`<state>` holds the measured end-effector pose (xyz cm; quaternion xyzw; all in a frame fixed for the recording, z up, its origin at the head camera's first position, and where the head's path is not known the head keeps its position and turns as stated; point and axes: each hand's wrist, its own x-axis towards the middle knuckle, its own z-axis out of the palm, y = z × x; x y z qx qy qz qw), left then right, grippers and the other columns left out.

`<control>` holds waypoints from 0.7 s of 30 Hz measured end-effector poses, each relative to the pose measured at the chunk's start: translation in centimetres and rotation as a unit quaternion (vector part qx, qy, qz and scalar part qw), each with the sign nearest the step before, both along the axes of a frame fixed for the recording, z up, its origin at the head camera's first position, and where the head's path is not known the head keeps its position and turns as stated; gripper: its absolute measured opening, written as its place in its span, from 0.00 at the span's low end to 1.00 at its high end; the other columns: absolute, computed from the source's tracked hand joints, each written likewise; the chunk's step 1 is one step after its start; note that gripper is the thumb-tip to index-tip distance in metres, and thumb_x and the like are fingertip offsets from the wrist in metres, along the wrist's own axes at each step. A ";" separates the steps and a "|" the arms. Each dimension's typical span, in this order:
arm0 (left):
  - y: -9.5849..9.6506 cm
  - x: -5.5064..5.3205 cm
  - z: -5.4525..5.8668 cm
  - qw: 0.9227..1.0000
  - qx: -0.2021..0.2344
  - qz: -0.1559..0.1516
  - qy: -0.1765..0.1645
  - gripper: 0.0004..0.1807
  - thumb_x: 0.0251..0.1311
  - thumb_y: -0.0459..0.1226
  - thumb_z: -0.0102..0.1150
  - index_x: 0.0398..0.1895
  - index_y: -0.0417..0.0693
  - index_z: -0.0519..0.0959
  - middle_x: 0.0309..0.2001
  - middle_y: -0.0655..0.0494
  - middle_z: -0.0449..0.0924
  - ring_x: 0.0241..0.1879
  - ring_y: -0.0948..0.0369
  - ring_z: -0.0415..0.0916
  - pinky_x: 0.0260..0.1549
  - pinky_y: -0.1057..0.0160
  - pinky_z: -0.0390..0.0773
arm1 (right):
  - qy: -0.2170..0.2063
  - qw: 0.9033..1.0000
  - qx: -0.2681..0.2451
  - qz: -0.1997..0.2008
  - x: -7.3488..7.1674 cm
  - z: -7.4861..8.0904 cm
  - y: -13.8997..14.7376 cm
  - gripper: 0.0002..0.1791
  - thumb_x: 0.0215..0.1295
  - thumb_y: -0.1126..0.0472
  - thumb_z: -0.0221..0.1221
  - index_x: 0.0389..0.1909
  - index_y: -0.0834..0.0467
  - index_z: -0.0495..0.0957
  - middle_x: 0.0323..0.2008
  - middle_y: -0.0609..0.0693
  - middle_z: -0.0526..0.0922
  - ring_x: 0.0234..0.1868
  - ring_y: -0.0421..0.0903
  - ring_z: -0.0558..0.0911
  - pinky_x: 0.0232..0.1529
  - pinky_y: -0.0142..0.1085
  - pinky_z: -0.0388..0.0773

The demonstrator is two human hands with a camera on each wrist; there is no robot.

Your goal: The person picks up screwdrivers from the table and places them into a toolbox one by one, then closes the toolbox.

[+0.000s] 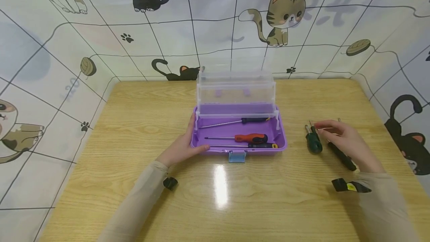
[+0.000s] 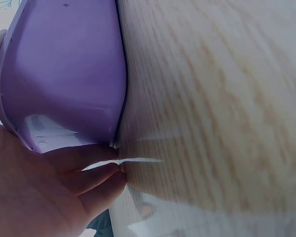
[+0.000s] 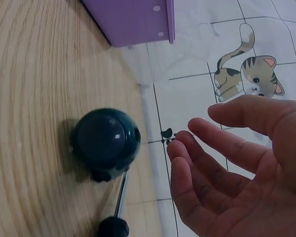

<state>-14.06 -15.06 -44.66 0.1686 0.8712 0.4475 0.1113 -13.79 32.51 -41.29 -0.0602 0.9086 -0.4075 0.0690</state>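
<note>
Gripping smooth purple box (image 2: 69, 69) | round-handled green screwdriver (image 1: 314, 145) | clear lid (image 1: 235, 85), probably plastic

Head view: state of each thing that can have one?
Toolbox, open, clear top raised
Latch, unfastened
Red screwdriver, lying in toolbox
Two black screwdrivers, lying in toolbox
Green screwdriver, lying on table
Rightmost screwdriver, lying on table, partly hidden
Left hand, holding toolbox
Right hand, holding nothing

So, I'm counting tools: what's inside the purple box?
A red screwdriver and two dark-handled ones. The floor beneath them is covered; the clear upper section blurs the back.
</note>
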 end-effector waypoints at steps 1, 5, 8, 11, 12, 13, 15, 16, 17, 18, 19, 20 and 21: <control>0.0 0.1 0.2 1.000 0.001 -0.002 0.001 0.61 0.44 0.56 0.63 0.67 0.66 0.23 0.66 0.44 0.49 0.54 0.46 0.65 0.53 0.50 0.63 | 0.001 1.000 0.004 -0.003 0.1 0.0 0.2 0.21 0.65 0.54 0.51 0.54 0.61 0.70 0.49 0.48 0.74 0.41 0.27 0.69 0.33 0.22 0.68; 0.5 0.9 2.4 1.000 0.011 -0.010 -0.009 0.60 0.49 0.48 0.64 0.67 0.61 0.24 0.67 0.41 0.46 0.55 0.42 0.62 0.54 0.48 0.60 | -0.017 0.999 0.016 -0.031 0.6 0.1 1.0 0.22 0.63 0.51 0.52 0.55 0.58 0.70 0.47 0.45 0.74 0.38 0.27 0.71 0.29 0.29 0.71; 0.7 1.1 3.2 1.000 0.016 -0.013 -0.011 0.59 0.50 0.46 0.63 0.68 0.60 0.24 0.66 0.39 0.47 0.56 0.41 0.61 0.54 0.46 0.60 | -0.022 0.999 0.017 -0.038 0.9 0.2 1.4 0.23 0.63 0.50 0.52 0.55 0.59 0.70 0.45 0.44 0.75 0.37 0.27 0.71 0.27 0.32 0.71; 0.4 0.6 1.7 1.000 0.008 -0.008 -0.007 0.60 0.48 0.51 0.63 0.67 0.64 0.23 0.67 0.42 0.47 0.55 0.43 0.63 0.53 0.47 0.61 | -0.012 1.000 0.003 -0.026 1.2 -0.1 1.9 0.22 0.64 0.53 0.52 0.54 0.62 0.70 0.43 0.38 0.75 0.38 0.27 0.72 0.28 0.29 0.70; 0.2 0.4 1.1 1.000 0.006 -0.006 -0.007 0.60 0.46 0.53 0.63 0.67 0.65 0.24 0.67 0.43 0.47 0.56 0.45 0.63 0.54 0.48 0.61 | -0.009 1.000 -0.002 -0.024 1.3 -0.3 2.1 0.22 0.64 0.54 0.52 0.54 0.62 0.70 0.43 0.36 0.75 0.39 0.27 0.72 0.29 0.27 0.70; 0.1 0.2 0.6 1.000 0.004 -0.005 -0.007 0.61 0.45 0.55 0.63 0.67 0.67 0.23 0.67 0.44 0.48 0.55 0.45 0.64 0.53 0.49 0.62 | -0.006 1.000 -0.007 -0.020 1.3 -0.5 2.3 0.21 0.64 0.55 0.52 0.54 0.63 0.70 0.43 0.35 0.75 0.39 0.26 0.72 0.30 0.25 0.69; 0.0 0.0 0.1 1.000 0.001 -0.004 -0.009 0.61 0.44 0.56 0.63 0.66 0.68 0.23 0.67 0.45 0.48 0.55 0.47 0.64 0.53 0.50 0.62 | -0.002 1.000 -0.014 -0.012 1.5 -0.9 2.6 0.21 0.65 0.57 0.51 0.54 0.65 0.69 0.43 0.34 0.74 0.40 0.26 0.71 0.31 0.23 0.69; -0.1 0.0 0.0 1.000 -0.001 -0.004 -0.011 0.62 0.43 0.57 0.63 0.66 0.68 0.23 0.67 0.45 0.48 0.55 0.47 0.65 0.53 0.50 0.62 | -0.005 1.000 -0.015 -0.016 1.6 -1.1 2.7 0.21 0.65 0.57 0.51 0.53 0.65 0.69 0.42 0.33 0.74 0.40 0.25 0.71 0.32 0.21 0.68; -0.1 -0.1 0.0 1.000 -0.002 -0.004 -0.012 0.62 0.43 0.57 0.63 0.66 0.68 0.23 0.67 0.45 0.48 0.54 0.47 0.65 0.53 0.51 0.63 | -0.007 1.000 -0.014 -0.017 1.7 -1.2 2.8 0.21 0.65 0.57 0.51 0.53 0.66 0.69 0.43 0.34 0.74 0.40 0.24 0.70 0.33 0.20 0.68; -0.1 -0.1 0.0 1.000 -0.002 -0.006 -0.010 0.62 0.43 0.57 0.63 0.66 0.68 0.23 0.67 0.45 0.47 0.54 0.47 0.65 0.53 0.51 0.63 | -0.008 1.000 -0.012 -0.018 1.8 -1.4 2.9 0.21 0.65 0.57 0.51 0.54 0.66 0.69 0.43 0.34 0.73 0.40 0.23 0.70 0.33 0.19 0.67; -0.1 -0.1 0.0 1.000 -0.002 -0.008 -0.010 0.62 0.43 0.57 0.63 0.66 0.68 0.23 0.67 0.45 0.46 0.54 0.47 0.66 0.53 0.51 0.63 | -0.006 1.000 -0.009 -0.016 1.9 -1.5 3.0 0.21 0.65 0.57 0.51 0.54 0.67 0.68 0.43 0.34 0.73 0.40 0.22 0.69 0.34 0.18 0.67; -0.1 -0.1 0.0 1.000 -0.004 -0.008 -0.009 0.62 0.43 0.57 0.63 0.66 0.67 0.23 0.67 0.46 0.46 0.54 0.47 0.66 0.53 0.51 0.63 | -0.007 1.000 -0.006 -0.017 2.0 -1.5 3.1 0.21 0.65 0.57 0.50 0.54 0.67 0.68 0.43 0.34 0.73 0.41 0.22 0.68 0.34 0.18 0.67; -0.1 0.0 0.0 1.000 -0.007 -0.008 -0.010 0.62 0.43 0.58 0.63 0.66 0.68 0.23 0.67 0.46 0.46 0.54 0.47 0.66 0.53 0.51 0.63 | -0.008 1.000 -0.003 -0.020 2.1 -1.5 3.1 0.21 0.65 0.57 0.51 0.53 0.67 0.68 0.43 0.34 0.73 0.41 0.21 0.68 0.35 0.17 0.66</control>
